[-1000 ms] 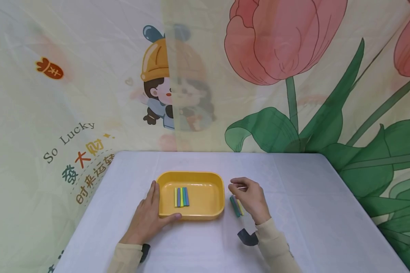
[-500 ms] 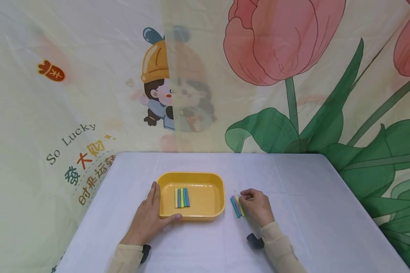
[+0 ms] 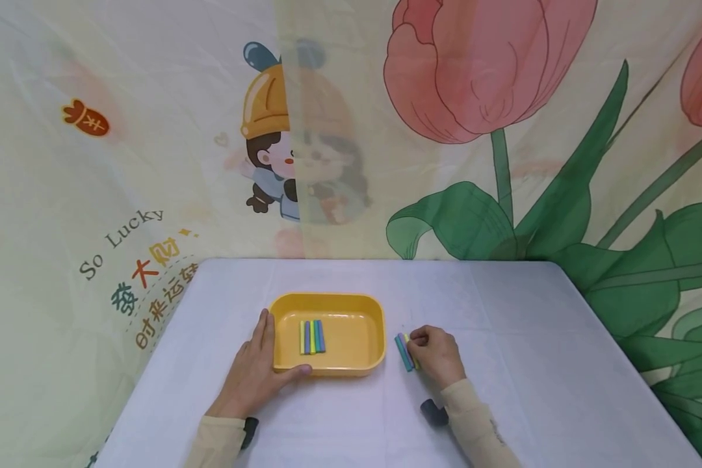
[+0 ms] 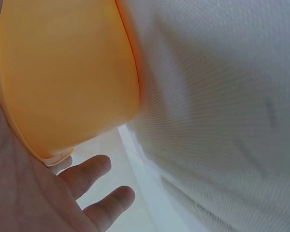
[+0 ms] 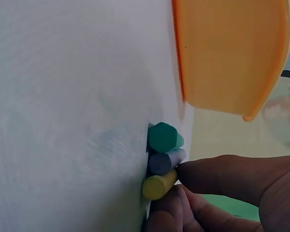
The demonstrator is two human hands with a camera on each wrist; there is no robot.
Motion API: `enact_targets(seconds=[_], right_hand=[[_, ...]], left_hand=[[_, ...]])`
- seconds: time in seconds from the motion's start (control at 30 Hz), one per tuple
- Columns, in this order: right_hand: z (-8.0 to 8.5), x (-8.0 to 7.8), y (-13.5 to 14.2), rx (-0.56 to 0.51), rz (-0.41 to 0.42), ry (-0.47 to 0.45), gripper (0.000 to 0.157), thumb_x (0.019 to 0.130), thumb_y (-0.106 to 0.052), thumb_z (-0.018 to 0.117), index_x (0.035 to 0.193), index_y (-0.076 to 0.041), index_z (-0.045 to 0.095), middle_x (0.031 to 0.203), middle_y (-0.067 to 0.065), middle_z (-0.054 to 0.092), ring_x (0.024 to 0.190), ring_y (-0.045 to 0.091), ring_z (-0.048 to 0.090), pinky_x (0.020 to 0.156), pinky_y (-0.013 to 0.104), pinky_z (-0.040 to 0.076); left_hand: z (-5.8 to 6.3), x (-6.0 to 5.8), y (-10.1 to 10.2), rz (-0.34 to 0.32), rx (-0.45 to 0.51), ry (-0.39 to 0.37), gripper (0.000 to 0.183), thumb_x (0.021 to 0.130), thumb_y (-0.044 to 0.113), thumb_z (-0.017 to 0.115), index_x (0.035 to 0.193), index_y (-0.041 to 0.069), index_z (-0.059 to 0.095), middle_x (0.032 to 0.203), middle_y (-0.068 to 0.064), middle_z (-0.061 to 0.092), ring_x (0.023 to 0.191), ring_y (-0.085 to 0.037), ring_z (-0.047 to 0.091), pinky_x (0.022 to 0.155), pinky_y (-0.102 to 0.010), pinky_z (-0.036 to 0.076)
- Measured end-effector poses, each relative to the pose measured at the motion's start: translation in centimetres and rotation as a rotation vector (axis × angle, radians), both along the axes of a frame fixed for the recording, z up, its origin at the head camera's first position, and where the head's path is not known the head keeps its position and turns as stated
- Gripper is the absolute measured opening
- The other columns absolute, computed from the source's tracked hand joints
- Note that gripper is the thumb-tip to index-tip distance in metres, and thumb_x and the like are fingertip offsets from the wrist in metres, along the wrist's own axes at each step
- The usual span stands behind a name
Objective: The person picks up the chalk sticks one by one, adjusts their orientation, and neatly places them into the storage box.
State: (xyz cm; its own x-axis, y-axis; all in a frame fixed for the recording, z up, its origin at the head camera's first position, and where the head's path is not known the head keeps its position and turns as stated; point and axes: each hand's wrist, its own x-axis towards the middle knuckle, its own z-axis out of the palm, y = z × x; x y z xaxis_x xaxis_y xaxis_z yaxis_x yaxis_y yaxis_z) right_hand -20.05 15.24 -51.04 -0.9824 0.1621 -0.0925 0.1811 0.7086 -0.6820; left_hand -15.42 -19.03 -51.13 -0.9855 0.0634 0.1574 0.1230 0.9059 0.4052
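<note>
A yellow tray (image 3: pixel 352 341) stands on the table, with several chalk sticks (image 3: pixel 312 337) side by side in its left half, coloured yellow, blue and purple. Along the tray's left rim and front left corner rests my left hand (image 3: pixel 250 378), fingers straight and thumb stretched along the front. To the right of the tray, a green chalk (image 5: pixel 163 137), a purple chalk (image 5: pixel 160 163) and a yellow chalk (image 5: pixel 154 187) lie in a row. My right hand (image 3: pixel 440 359) pinches the yellow one, thumb on one side and fingertips on the other.
A white cloth covers the table (image 3: pixel 520 377). Behind its far edge hangs a printed curtain (image 3: pixel 351 130) with tulips and a cartoon figure. Dark bands sit at both wrists.
My right hand has come down and back from beside the tray's right edge to the loose chalks, and its fingertips have closed on the yellow one. My left hand stays at the tray.
</note>
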Motion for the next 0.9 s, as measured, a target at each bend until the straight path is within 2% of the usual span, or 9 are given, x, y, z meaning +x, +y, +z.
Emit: enact_targets(seconds=[0.67, 0.9], right_hand=[[-0.2, -0.7, -1.5, 0.058, -0.055, -0.089, 0.014, 0.081, -0.015, 0.069, 0.093, -0.008, 0.069, 0.076, 0.002, 0.060, 0.065, 0.014, 0.055, 0.051, 0.022, 0.049], [-0.3, -1.2, -1.6, 0.067, -0.056, -0.093, 0.013, 0.080, -0.014, 0.069, 0.092, -0.007, 0.070, 0.074, 0.002, 0.060, 0.064, 0.015, 0.054, 0.050, 0.022, 0.047]], left_hand=[[0.3, 0.2, 0.1, -0.002, 0.016, 0.006, 0.128, 0.064, 0.080, 0.057, 0.150, 0.007, -0.003, 0.156, -0.009, -0.002, 0.136, -0.033, 0.024, 0.104, -0.052, 0.030], [0.3, 0.2, 0.0, -0.002, 0.018, 0.009, 0.129, 0.063, 0.081, 0.057, 0.149, 0.007, -0.004, 0.156, -0.010, -0.001, 0.136, -0.033, 0.024, 0.104, -0.052, 0.030]])
